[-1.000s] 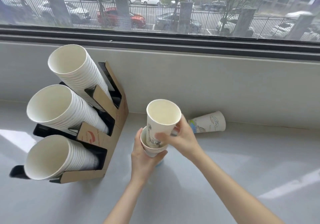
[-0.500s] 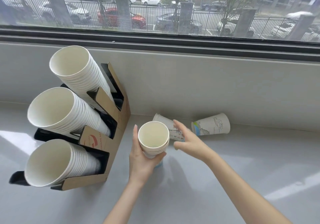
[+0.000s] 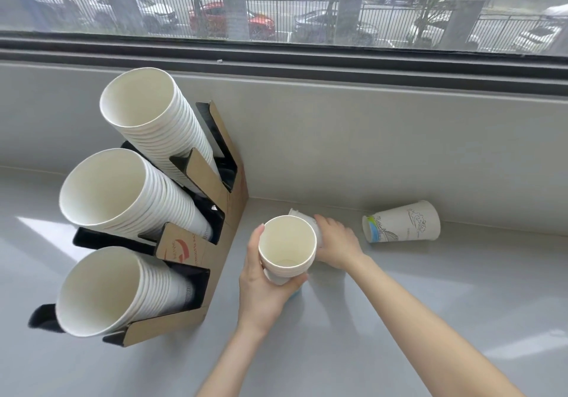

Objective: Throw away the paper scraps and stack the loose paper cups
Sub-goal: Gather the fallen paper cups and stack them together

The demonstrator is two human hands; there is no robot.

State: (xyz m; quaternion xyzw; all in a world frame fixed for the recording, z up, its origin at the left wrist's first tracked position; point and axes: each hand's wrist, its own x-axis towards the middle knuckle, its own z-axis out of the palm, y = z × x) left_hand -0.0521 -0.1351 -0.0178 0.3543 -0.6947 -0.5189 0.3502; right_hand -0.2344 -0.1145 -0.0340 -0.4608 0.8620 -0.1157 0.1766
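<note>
My left hand grips a short stack of nested white paper cups, mouth up, just above the grey counter. Behind the stack a loose cup lies on its side, mostly hidden; my right hand closes around it. Further right another printed cup lies on its side against the wall, mouth to the left. No paper scraps are in view.
A cardboard cup holder stands at the left with three slanted rows of stacked cups. The grey counter runs to a low wall under a window.
My right hand dropped its cup into the stack, then reached back and down onto the lying cup behind it. The left hand kept the stack nearly still.
</note>
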